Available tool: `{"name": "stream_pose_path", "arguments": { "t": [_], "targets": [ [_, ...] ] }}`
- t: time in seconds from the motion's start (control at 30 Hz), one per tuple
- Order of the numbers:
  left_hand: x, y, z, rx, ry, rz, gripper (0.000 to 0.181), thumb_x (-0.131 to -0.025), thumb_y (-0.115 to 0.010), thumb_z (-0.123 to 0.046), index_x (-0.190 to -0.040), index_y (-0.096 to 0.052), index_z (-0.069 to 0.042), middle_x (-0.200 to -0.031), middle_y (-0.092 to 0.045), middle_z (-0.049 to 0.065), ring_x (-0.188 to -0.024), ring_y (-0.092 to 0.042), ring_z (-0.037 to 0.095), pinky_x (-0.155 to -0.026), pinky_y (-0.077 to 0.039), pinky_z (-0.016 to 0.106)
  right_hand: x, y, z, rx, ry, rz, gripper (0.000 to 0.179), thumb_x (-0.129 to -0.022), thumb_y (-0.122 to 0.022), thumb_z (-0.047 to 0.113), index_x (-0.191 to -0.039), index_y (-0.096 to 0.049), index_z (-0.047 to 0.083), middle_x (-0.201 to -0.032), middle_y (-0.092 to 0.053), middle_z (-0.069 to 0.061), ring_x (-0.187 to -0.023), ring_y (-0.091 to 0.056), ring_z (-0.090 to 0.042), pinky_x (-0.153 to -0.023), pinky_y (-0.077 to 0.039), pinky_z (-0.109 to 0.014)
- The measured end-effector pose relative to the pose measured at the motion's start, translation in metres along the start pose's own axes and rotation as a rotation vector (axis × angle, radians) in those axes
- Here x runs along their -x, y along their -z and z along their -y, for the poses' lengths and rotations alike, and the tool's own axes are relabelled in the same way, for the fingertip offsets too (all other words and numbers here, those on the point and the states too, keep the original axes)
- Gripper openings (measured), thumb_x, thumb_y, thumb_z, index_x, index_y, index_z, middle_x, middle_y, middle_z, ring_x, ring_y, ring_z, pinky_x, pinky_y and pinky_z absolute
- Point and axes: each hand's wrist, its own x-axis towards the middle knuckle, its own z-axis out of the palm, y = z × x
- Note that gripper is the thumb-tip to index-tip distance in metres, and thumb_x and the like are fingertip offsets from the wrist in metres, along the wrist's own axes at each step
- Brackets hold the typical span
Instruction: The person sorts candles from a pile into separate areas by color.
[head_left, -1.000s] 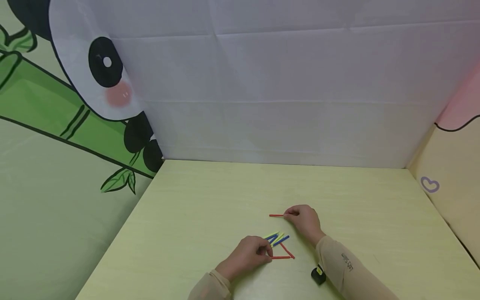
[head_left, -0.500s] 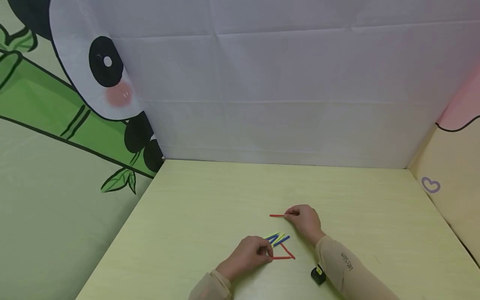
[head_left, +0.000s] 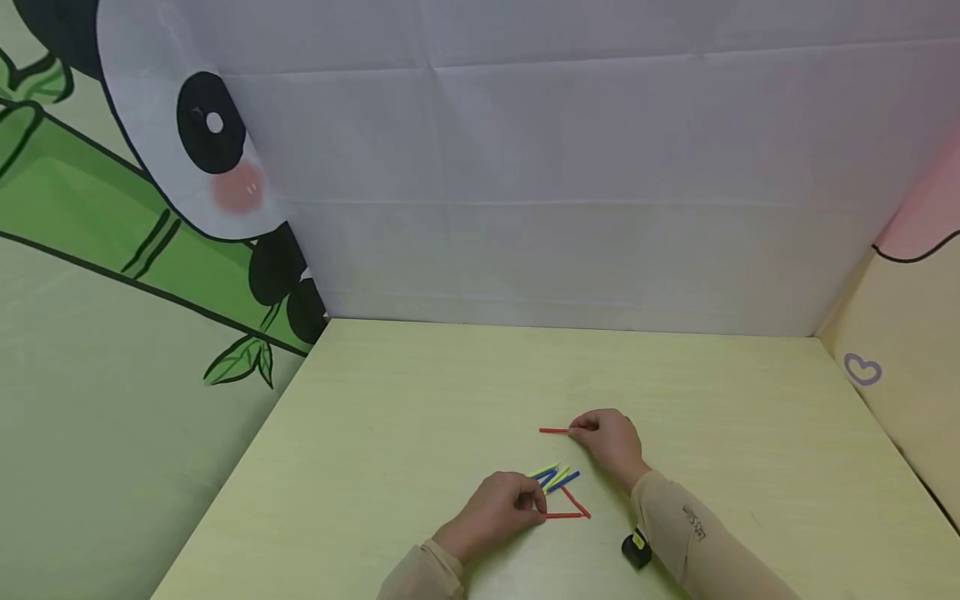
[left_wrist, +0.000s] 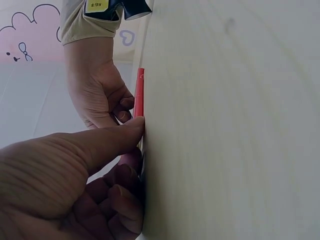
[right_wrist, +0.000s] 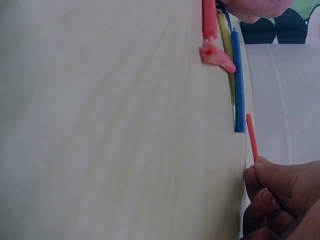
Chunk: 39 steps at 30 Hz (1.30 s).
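"Both gripping something?"

"Yes. The left hand (head_left: 495,510) pinches one end of a red stick (head_left: 564,515) between thumb and finger, its other fingers curled under. The right hand (head_left: 611,443) is farther out over the table (head_left: 420,400), and its thumb and fingertip grip the end of another red stick (head_left: 553,431) that points leftward. I can't tell whether that one touches the table."

"What's right beside them?"

"A third red stick (head_left: 575,502) slants away from the right end of the left hand's stick; the two make a sharp corner, close to touching if not touching. Its far end reaches a loose bundle of yellow sticks (head_left: 557,480) and blue sticks (head_left: 565,482), which overlap just past the left hand and lie between the two hands."

"And further off?"

"A small black device (head_left: 636,555) with a yellow patch (head_left: 639,542) sits at the right sleeve (head_left: 705,537). Beyond the table's far edge stands a white backdrop (head_left: 562,167); to the left there's a cartoon animal's head (head_left: 150,108) and a green stalk (head_left: 97,196), and to the right a purple heart outline (head_left: 866,382) on a pale yellow panel (head_left: 911,333)."
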Motion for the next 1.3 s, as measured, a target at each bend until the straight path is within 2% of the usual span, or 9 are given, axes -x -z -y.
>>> {"name": "stream_pose_path", "arguments": {
  "t": [0.37,0.8,1.3],
  "targets": [
    [0.000,-0.001,-0.001,0.001,0.006,-0.010,0.015,-0.077,-0.081,-0.012,-0.076,-0.067,-0.020,-0.059,-0.048,-0.014,-0.057,-0.043,-0.002,-0.057,-0.037,0.017,0.000,0.000,0.000,-0.006,-0.021,0.004,0.005,-0.086,-0.075,0.019,-0.087,-0.076,0.014,-0.087,-0.071,0.003,-0.084,-0.061,-0.017,-0.078,-0.045,-0.040],
    [-0.005,-0.008,0.000,-0.040,0.007,-0.032,0.017,-0.077,-0.080,-0.013,-0.074,-0.066,-0.022,-0.059,-0.047,-0.015,-0.057,-0.042,-0.003,-0.056,-0.036,0.017,0.000,0.002,-0.004,-0.018,-0.006,0.002,0.006,-0.086,-0.075,0.019,-0.086,-0.076,0.014,-0.087,-0.071,0.003,-0.084,-0.061,-0.016,-0.078,-0.045,-0.039],
    [-0.017,-0.010,-0.008,-0.046,0.048,-0.048,0.016,-0.078,-0.080,-0.013,-0.072,-0.066,-0.020,-0.061,-0.048,-0.016,-0.059,-0.042,-0.003,-0.058,-0.037,0.017,-0.010,0.012,-0.007,-0.020,0.014,0.014,0.005,-0.086,-0.075,0.020,-0.086,-0.077,0.015,-0.088,-0.072,0.003,-0.087,-0.062,-0.017,-0.079,-0.046,-0.040]
  ]
}}
